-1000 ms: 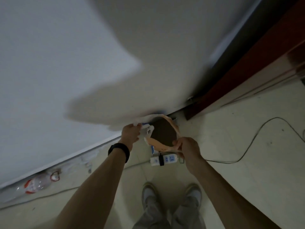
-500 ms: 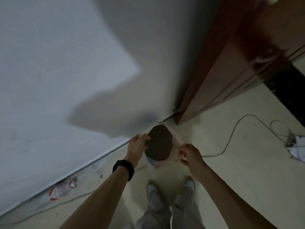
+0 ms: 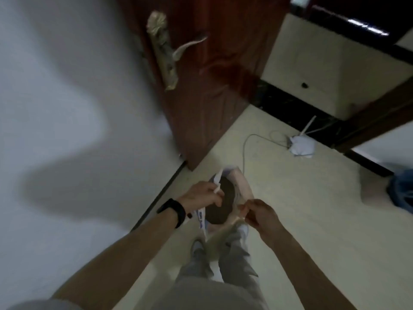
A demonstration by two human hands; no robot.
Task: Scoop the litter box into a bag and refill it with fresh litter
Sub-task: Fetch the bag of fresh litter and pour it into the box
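I hold a pale pink plastic bag (image 3: 242, 186) open in front of me, above my feet. Its mouth shows a dark inside. My left hand (image 3: 201, 194), with a black band on the wrist, grips the left rim of the bag. On the opposite side my right hand (image 3: 259, 212) pinches the right rim. No litter box or scoop is in view.
A white wall fills the left. A dark red wooden door (image 3: 207, 74) with a brass lever handle (image 3: 166, 49) stands ahead. On the pale tiled floor lie a cable (image 3: 245, 148), a white device (image 3: 301, 146) and a blue bag (image 3: 402, 189) at the right edge.
My view has swung right and up: the door and handle came into sight, and the power strip and bottle by the wall dropped out. Both hands keep hold of the bag.
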